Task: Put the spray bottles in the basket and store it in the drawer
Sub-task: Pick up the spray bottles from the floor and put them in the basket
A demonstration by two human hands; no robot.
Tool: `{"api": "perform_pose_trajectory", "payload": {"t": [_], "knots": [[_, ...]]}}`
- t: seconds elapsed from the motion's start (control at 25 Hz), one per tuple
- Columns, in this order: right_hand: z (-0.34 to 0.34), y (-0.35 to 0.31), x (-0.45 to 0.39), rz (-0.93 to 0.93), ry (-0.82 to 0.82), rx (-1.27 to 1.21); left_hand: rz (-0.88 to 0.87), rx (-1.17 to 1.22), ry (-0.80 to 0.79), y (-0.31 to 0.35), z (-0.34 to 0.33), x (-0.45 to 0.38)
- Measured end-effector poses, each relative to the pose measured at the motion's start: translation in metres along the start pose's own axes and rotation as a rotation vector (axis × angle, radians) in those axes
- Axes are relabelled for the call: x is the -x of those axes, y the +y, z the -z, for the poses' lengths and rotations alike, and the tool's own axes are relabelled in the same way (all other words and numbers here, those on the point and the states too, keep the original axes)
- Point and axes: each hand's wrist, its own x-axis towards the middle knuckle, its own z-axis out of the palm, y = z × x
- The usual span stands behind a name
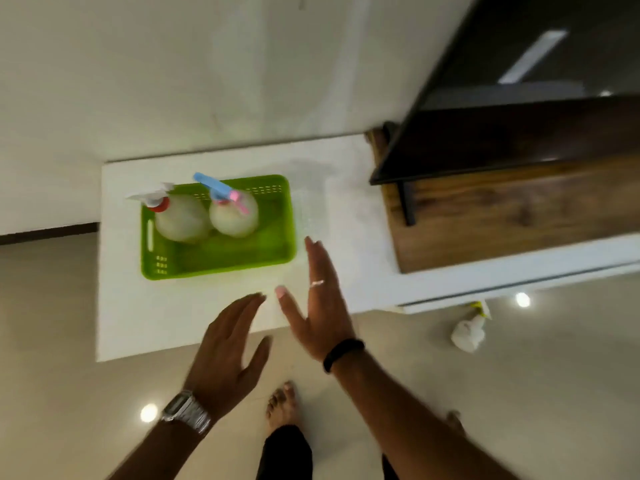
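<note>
Both hands, left (225, 344) and right (320, 306), hover spread and empty near the basket (221, 258), likely to lift it, two bottles (180, 220) standing inside, a third (467, 334) on the floor.

white table (145, 327) | carries green basket (221, 261) || floor (519, 393) | one spray bottle (468, 332) lying

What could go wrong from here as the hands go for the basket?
1. A third spray bottle lies on the floor by the cabinet, outside the green basket; storing now may leave it behind.
2. The two bottles crowd the basket's far left end, so a lift could tilt it.
3. Both hands, left and right, are open and off the basket; a hasty grip may slip.
</note>
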Motion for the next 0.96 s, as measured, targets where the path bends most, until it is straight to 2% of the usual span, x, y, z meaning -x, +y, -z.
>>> {"api": "perform_pose_trajectory", "payload": {"t": [0.08,0.2,0.32,0.4,0.48,0.6,0.76,0.84,0.96], "knots": [[0.017,0.032,0.056,0.03,-0.128,0.064,0.002,-0.024,-0.1,0.019,-0.021,0.03],[0.063,0.099,0.143,-0.028,-0.369,0.18,-0.043,-0.083,-0.315,0.065,-0.069,0.064],[0.129,0.171,0.208,-0.074,-0.57,0.307,-0.194,-0.165,-0.574,0.115,-0.119,0.072],[0.175,0.217,0.24,-0.133,-0.64,0.405,-0.281,-0.217,-0.67,0.148,-0.156,0.06],[0.216,0.266,0.26,-0.258,-0.637,0.492,-0.337,-0.261,-0.677,0.182,-0.2,0.036],[0.257,0.356,0.276,-0.512,-0.499,0.578,-0.341,-0.314,-0.665,0.235,-0.296,-0.019],[0.273,0.464,0.273,-0.818,-0.266,0.577,-0.163,-0.304,-0.633,0.289,-0.438,-0.087],[0.268,0.514,0.271,-0.932,-0.225,0.515,-0.048,-0.315,-0.618,0.305,-0.508,-0.113],[0.252,0.576,0.267,-1.043,-0.238,0.409,0.004,-0.299,-0.604,0.318,-0.593,-0.141]]}}
